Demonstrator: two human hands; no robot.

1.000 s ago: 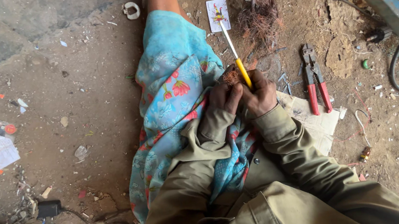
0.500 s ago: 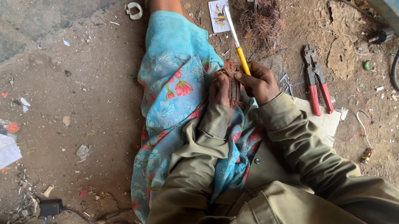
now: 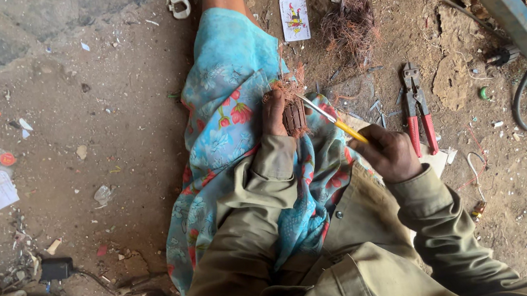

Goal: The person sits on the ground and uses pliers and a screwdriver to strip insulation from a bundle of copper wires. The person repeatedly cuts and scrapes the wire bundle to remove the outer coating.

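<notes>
**Copper wire being worked out of a small coil block**

The person sits on the dirt floor (image 3: 104, 121) with a blue flowered cloth (image 3: 231, 105) over the outstretched leg. The left hand (image 3: 274, 109) is closed around a small dark coil block (image 3: 294, 117), holding it on the cloth near the knee. A loose tuft of copper wire (image 3: 289, 87) sticks out of the block's top. The right hand (image 3: 391, 151) is wrapped tight around the yellow handle of a screwdriver (image 3: 335, 121), whose tip points at the block, touching it or very nearly.

Judging by the tuft, part of the wire seems already pulled free, while the block itself looks mostly intact, so much of the stripping appears left. A tangled pile of wire (image 3: 349, 28) lies on the floor beyond the knee, beside a playing card (image 3: 294, 18). Red-handled cutters (image 3: 417, 107) lie untouched, just right of the hands.
</notes>
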